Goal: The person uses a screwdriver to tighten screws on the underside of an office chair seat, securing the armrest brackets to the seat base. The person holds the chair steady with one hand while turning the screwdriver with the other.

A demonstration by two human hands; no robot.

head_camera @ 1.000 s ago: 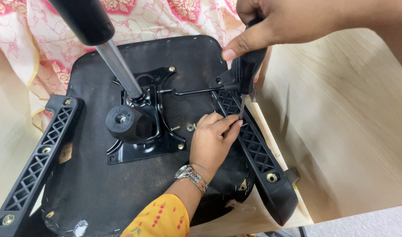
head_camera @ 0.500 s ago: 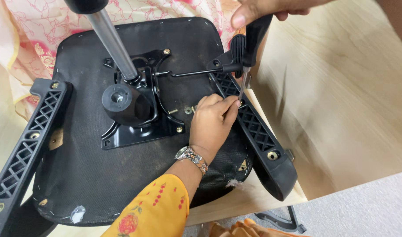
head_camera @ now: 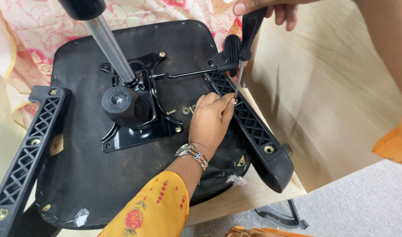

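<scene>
Screwdriver (head_camera: 249, 39) — between both hands

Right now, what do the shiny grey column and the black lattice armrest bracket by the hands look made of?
Shiny grey column: likely polished metal, showing bright reflections. Black lattice armrest bracket: apparently moulded matte plastic with dull ribbed openings.

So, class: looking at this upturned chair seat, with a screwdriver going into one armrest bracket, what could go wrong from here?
1. The left hand pinches right at the screwdriver tip; a slip could jab the fingers.
2. The right hand grips only the handle top, so the tool may tilt off the screw.
3. Loose washers lying on the seat underside could roll away if it shifts.
</scene>
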